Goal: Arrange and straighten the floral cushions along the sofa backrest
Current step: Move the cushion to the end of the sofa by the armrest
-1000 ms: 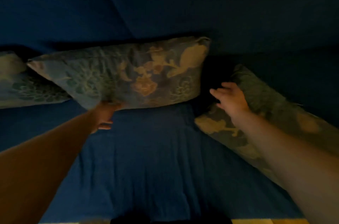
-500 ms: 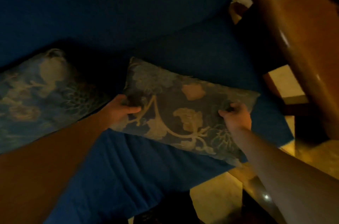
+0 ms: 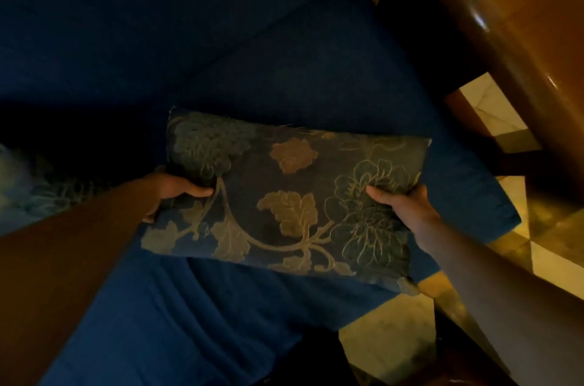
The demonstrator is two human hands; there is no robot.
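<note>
A dark floral cushion [image 3: 290,196] with tan leaves and flowers is held over the blue sofa seat [image 3: 196,316], close to the sofa's right end. My left hand [image 3: 172,189] grips its left edge, thumb on top. My right hand [image 3: 401,199] grips its right edge the same way. The cushion lies roughly flat, tilted a little toward me, in front of the dark blue backrest [image 3: 158,22]. A second floral cushion [image 3: 28,186] shows dimly at the far left against the backrest.
A glossy wooden piece of furniture [image 3: 505,22] stands close to the sofa's right end. Pale tiled floor [image 3: 493,120] shows beside and below the seat's corner. The room is dim.
The view has swung right from the middle cushion to the right-hand one. Both hands have taken hold of this cushion by its sides and lifted it nearer to me.
</note>
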